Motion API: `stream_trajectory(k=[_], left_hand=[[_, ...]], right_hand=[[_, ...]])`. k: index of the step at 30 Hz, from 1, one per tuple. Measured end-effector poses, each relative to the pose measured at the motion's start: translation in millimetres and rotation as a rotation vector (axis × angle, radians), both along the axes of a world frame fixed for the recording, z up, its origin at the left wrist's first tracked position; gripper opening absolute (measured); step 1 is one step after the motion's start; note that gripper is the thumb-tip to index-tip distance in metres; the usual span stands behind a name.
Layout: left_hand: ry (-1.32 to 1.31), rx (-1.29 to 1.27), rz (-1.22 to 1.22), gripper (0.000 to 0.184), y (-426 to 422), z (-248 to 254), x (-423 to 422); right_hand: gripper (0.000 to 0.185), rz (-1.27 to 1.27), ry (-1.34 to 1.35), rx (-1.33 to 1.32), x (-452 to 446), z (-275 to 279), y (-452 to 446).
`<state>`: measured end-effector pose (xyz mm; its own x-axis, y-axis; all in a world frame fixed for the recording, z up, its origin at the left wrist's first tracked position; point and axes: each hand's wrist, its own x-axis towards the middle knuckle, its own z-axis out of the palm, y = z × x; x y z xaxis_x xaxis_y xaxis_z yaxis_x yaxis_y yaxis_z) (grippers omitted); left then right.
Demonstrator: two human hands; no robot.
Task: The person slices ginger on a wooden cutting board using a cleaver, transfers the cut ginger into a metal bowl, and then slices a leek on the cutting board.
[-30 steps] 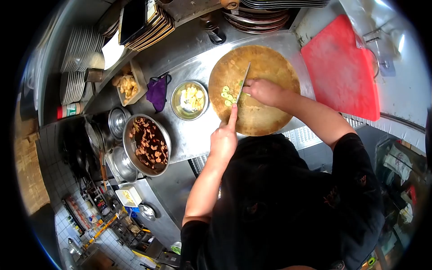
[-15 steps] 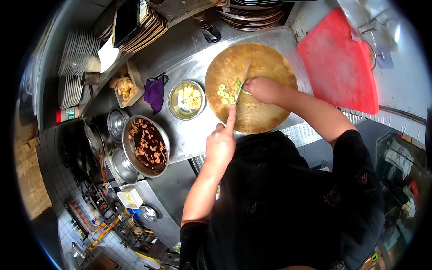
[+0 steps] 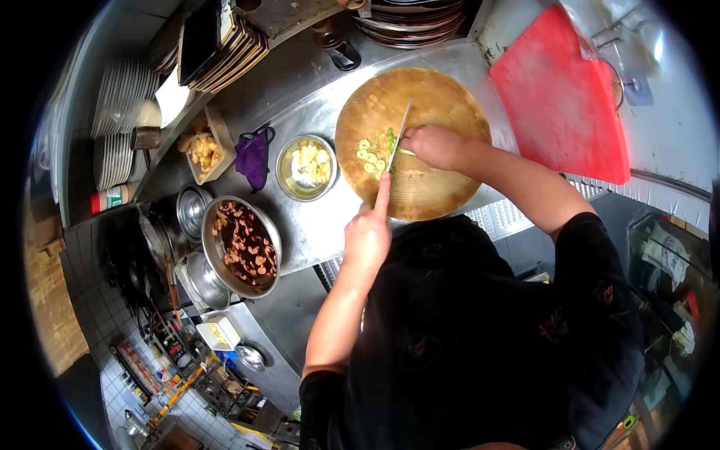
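My left hand grips a knife by its handle, its index finger stretched out along it. The blade stands on a round wooden chopping board. Just right of the blade, the fingers of my right hand are curled over a pale green vegetable, mostly covered, its kind unclear. Pale green slices lie on the board left of the blade, with small greener bits near them. Beside the board is a metal bowl with pale yellow pieces in it.
A large metal bowl holds brownish pieces in dark liquid. A purple cloth item and a tray of ginger-like roots lie at left. A red cutting board leans at right. Stacked plates fill the left shelf.
The whole view has shifted slightly left. The knife and both hands stay nearly in place on the board, with the blade tilted a little differently.
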<state>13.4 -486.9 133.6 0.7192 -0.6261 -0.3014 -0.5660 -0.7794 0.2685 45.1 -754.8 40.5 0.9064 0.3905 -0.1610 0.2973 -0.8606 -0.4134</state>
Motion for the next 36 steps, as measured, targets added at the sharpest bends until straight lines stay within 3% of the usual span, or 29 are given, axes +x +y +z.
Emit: stream_trajectory(k=[3,9,14,18,24,30,32,36], left_hand=[[-0.046,-0.017,-0.018,0.096,-4.2,-23.0,7.9],[0.002,-0.026,-0.005,0.096,0.9,12.5,1.6],[-0.057,-0.037,-0.056,0.096,-1.5,-25.3,9.8],[-0.043,-0.067,-0.053,0.097,2.5,5.6,3.4],[-0.03,-0.029,-0.041,0.095,-7.7,-20.3,7.2],[0.013,-0.062,-0.002,0.096,0.4,11.6,-0.3],[-0.003,-0.051,-0.014,0.096,-3.1,-17.7,1.3],[-0.05,-0.08,-0.037,0.096,-3.9,-21.7,5.1]], right_hand=[[0.028,-0.004,-0.002,0.016,1.9,6.4,0.2],[0.028,-0.022,0.002,0.046,-5.0,19.7,0.4],[0.028,-0.014,0.0,0.003,-4.4,16.3,-0.8],[0.025,-0.015,-0.051,0.052,-6.7,13.4,-1.4],[0.023,-0.03,-0.046,0.017,-7.5,11.5,-0.1],[0.021,-0.018,-0.104,0.072,-10.9,7.4,-2.3],[0.02,-0.011,-0.089,0.054,-9.9,5.6,-3.1],[0.018,0.007,-0.069,-0.003,-10.6,1.8,-4.4]])
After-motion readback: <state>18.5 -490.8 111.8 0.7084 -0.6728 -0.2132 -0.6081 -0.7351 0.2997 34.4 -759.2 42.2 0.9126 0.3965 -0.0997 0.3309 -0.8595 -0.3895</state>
